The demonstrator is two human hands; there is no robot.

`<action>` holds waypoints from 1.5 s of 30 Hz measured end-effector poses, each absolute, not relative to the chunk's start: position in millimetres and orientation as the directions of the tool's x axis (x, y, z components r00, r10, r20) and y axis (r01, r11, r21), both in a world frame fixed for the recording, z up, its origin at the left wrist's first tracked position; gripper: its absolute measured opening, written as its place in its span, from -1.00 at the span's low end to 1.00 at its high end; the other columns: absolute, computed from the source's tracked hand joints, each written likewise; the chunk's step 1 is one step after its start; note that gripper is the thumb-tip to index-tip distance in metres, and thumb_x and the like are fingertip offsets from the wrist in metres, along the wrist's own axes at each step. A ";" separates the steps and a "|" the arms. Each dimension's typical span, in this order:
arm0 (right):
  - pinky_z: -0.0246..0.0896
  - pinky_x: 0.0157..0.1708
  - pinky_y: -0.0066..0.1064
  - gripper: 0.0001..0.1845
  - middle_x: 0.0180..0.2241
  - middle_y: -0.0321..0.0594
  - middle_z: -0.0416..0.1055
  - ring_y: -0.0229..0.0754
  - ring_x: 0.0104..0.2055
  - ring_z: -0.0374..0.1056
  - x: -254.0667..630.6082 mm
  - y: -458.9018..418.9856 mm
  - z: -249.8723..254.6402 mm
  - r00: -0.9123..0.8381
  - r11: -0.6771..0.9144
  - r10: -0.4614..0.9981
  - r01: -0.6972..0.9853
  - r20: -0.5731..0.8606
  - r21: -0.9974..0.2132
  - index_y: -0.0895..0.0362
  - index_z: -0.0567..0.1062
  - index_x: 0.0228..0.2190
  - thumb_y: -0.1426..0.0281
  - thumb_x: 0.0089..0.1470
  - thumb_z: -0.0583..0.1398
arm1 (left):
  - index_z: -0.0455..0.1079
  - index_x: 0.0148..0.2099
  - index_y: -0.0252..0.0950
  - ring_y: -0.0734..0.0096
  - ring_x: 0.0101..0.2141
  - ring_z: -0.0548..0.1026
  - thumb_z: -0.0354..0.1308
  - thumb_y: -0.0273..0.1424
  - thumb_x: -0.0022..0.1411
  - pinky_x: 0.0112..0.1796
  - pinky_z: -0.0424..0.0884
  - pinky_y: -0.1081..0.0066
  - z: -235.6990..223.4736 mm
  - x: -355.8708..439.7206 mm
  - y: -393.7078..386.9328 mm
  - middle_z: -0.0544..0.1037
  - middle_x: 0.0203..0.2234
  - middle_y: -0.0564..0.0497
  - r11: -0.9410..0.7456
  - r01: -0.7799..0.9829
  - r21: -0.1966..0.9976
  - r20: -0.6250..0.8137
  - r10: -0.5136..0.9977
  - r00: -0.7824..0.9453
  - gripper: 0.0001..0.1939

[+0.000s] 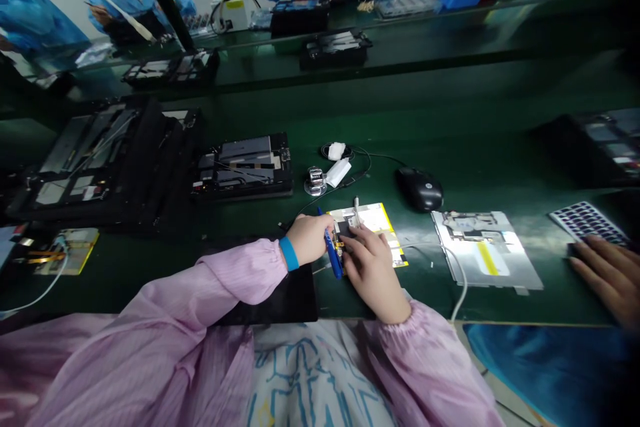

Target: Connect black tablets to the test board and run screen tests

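My left hand point(307, 240), with a blue wrist strap point(289, 253) around the wrist, grips a blue-handled screwdriver point(333, 253) pointing down at the bench. Its tip is hidden behind my hands. My right hand point(367, 270) lies beside it, fingertips resting on a dark part of a flat yellow-edged circuit board point(373, 220). Whether those fingers pinch anything cannot be seen. Both pink sleeves run in from the bottom of the view.
On the green bench lie an opened tablet point(243, 167), a black mouse point(420, 190), a metal panel point(485, 250) and a small board point(67, 251). A co-worker's hand point(607, 277) sits at the right by a dark keypad sheet point(587, 223). Blue-sleeved people work across the bench.
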State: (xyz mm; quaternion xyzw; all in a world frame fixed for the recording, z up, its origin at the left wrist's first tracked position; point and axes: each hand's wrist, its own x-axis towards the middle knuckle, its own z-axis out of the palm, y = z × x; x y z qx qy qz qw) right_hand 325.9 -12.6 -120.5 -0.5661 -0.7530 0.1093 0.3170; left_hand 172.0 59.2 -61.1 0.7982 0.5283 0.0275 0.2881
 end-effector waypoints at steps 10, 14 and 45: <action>-0.01 0.11 0.09 -0.70 0.02 0.00 0.34 0.08 0.15 0.19 326.6 -12.4 -118.2 -0.169 0.338 0.925 0.776 0.341 -0.532 0.11 0.44 -0.09 0.42 0.12 0.08 | 0.30 -0.40 -0.26 0.35 -0.44 0.46 0.05 -0.50 0.08 -0.35 0.22 0.39 -63.7 172.7 59.9 0.52 -0.51 0.03 -0.317 0.835 0.449 -0.261 0.847 0.462 -0.95; 0.00 0.11 0.08 -0.69 0.02 0.01 0.33 0.08 0.15 0.19 326.0 -12.2 -117.5 -0.168 0.339 0.924 0.773 0.343 -0.536 0.11 0.44 -0.09 0.43 0.12 0.08 | 0.30 -0.40 -0.26 0.35 -0.45 0.45 0.04 -0.51 0.08 -0.34 0.22 0.39 -66.9 172.1 60.5 0.52 -0.53 0.04 -0.335 0.827 0.451 -0.250 0.842 0.478 -0.94; -0.02 0.12 0.16 -0.63 0.06 0.07 0.25 0.13 0.17 0.12 322.5 -14.9 -113.5 -0.263 0.351 0.928 0.854 0.264 -0.383 0.12 0.45 -0.03 0.43 0.16 0.04 | 0.25 -0.46 -0.28 0.43 -0.49 0.37 0.02 -0.59 0.06 -0.40 0.20 0.43 -66.7 173.3 62.9 0.44 -0.55 0.05 -0.333 0.747 0.575 -0.223 0.815 0.535 -0.87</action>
